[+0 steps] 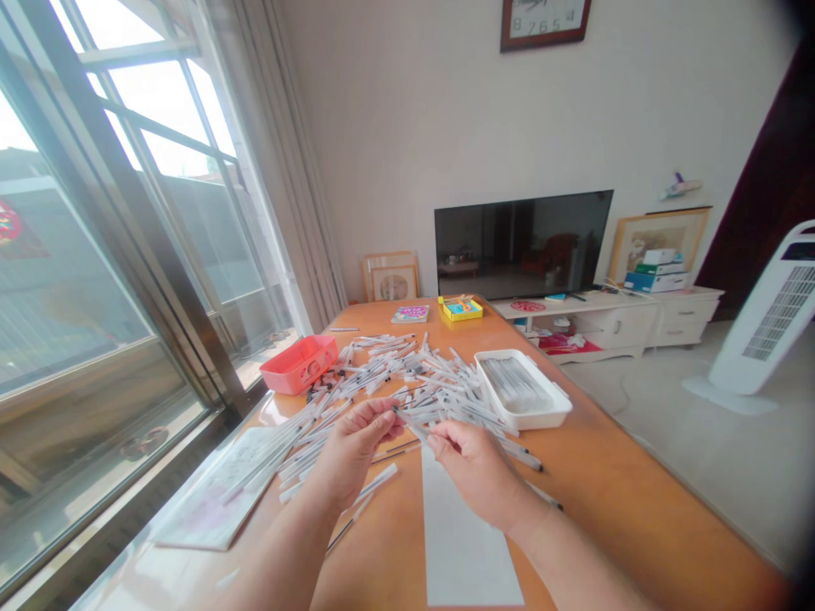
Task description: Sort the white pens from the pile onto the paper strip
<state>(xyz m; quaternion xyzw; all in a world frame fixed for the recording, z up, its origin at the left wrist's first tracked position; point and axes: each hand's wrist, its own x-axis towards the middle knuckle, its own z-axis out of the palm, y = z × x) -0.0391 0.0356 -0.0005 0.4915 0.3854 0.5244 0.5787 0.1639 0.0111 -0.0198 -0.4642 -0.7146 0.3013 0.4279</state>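
Note:
My left hand [353,450] and my right hand [474,467] are raised over the orange table [611,501], both pinched on one white pen [413,423] held between them. The left fingertips grip its left end; the right thumb and fingers hold its right part. Behind the hands lies a wide heap of white pens [395,382] spread across the table. A white tray [523,389] holding several pens sits just right of the heap. A red tray [299,363] stands at the heap's left edge. A white paper strip [462,543] lies under my right wrist.
A sheet of paper [222,496] lies at the table's left edge by the window. A small book [411,314] and a yellow box [459,308] sit at the far end. Beyond are a TV [522,242], a low white cabinet [624,318] and a white tower fan [764,327].

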